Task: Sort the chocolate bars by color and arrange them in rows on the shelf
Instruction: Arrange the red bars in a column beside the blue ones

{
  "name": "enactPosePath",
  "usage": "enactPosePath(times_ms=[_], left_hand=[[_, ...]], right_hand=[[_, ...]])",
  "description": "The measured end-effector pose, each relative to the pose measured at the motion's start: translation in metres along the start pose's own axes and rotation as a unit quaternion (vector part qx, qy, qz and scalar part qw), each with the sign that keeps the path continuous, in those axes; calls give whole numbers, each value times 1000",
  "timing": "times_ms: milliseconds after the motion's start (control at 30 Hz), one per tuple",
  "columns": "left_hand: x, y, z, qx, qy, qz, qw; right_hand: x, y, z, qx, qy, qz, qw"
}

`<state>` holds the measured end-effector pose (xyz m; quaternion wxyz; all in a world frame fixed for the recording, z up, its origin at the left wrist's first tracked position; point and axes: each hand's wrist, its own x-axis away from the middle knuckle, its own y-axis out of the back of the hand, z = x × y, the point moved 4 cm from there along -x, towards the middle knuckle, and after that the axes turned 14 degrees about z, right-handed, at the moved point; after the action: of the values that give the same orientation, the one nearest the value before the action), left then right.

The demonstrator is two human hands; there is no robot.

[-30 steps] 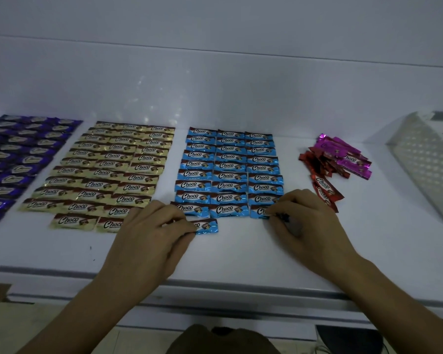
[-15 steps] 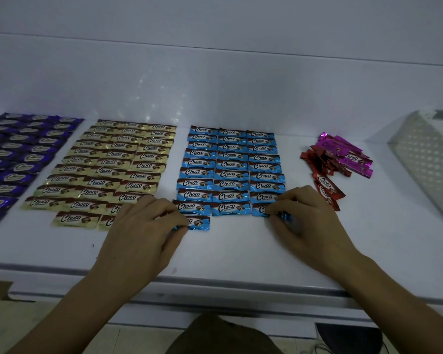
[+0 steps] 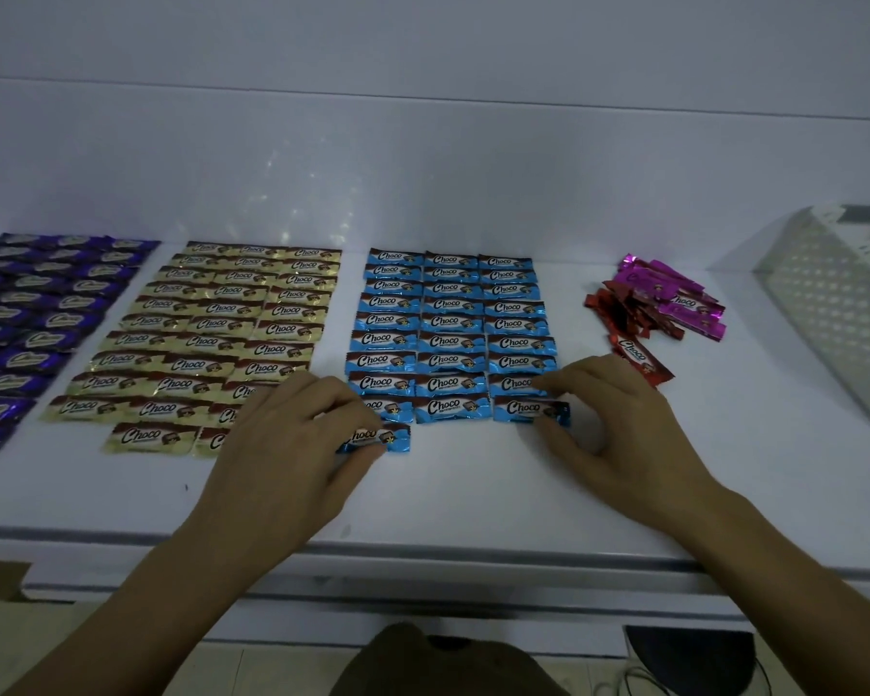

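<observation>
Pinching blue bars (image 3: 390, 437), left hand (image 3: 292, 444), right hand (image 3: 624, 429)

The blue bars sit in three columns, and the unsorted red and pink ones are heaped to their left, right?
Not quite: the head view shows the red and pink heap to the right of the blue bars, not the left. The three columns are correct.

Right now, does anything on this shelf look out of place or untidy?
Yes. The red and pink bars lie mixed in a loose heap beside the white basket, unsorted, one red bar apart near the right hand, which pinches a row-end blue bar. The left hand pinches a slightly tilted lone blue bar.
</observation>
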<state>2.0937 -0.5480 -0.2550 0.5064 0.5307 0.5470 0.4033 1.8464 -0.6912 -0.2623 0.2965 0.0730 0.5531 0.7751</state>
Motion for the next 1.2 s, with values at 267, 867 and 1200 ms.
enactPosePath(times_ms=[267,867,1200], left_hand=[[-54,18,-30,1,-29,32,999],[-261,-55,-170,13,21,171,985],[-251,-71,-177,18,23,166,986]], right_hand=[[18,38,-33,27,-85,-1,996],[-69,60,-209,74,-124,155,977],[-42,66,-238,79,-183,51,979]])
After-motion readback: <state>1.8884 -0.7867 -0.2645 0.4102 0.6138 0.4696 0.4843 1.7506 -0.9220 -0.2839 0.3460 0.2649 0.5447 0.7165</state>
